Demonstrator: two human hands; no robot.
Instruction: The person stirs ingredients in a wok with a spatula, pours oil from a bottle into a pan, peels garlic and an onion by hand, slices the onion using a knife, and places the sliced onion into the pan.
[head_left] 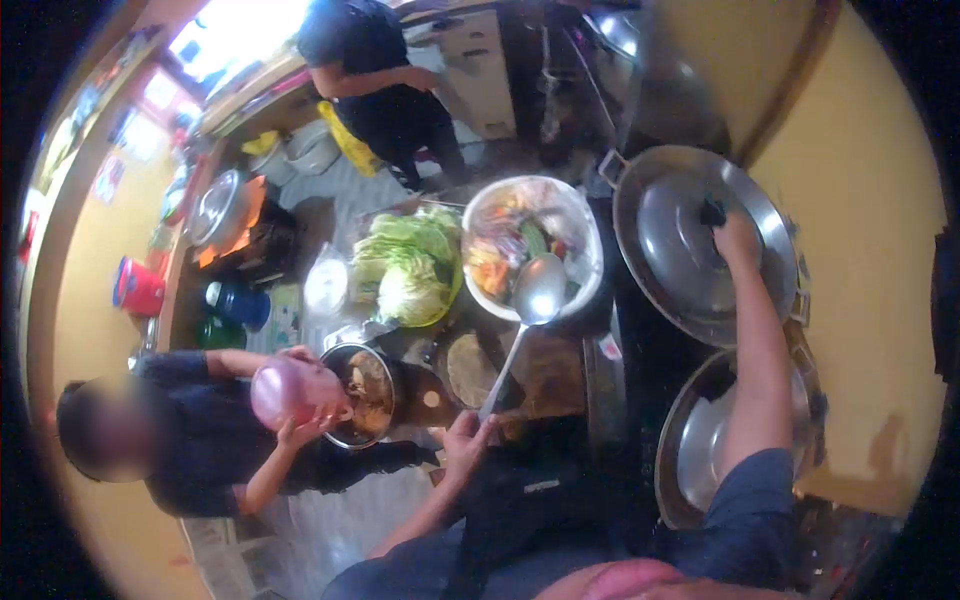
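My left hand (465, 446) is closed round the handle of a large metal serving spoon (539, 291). The spoon's bowl is up at the near rim of a white tub (477, 292) of mixed cut vegetables. My right arm reaches across to a wide metal wok (660, 225), where my right hand (738, 238) is closed on a small dark cloth-like thing (712, 213) against the inner surface. What exactly it is, I cannot make out. A second metal pan (700, 440) lies nearer, partly under my right forearm.
Leafy greens and cabbage (408, 270) lie left of the tub. A co-worker (200, 420) on the left tips a pink bowl (290, 392) over a pot (335, 432) of brown food. A round board (468, 372) sits nearby. Another person (385, 100) stands at the back.
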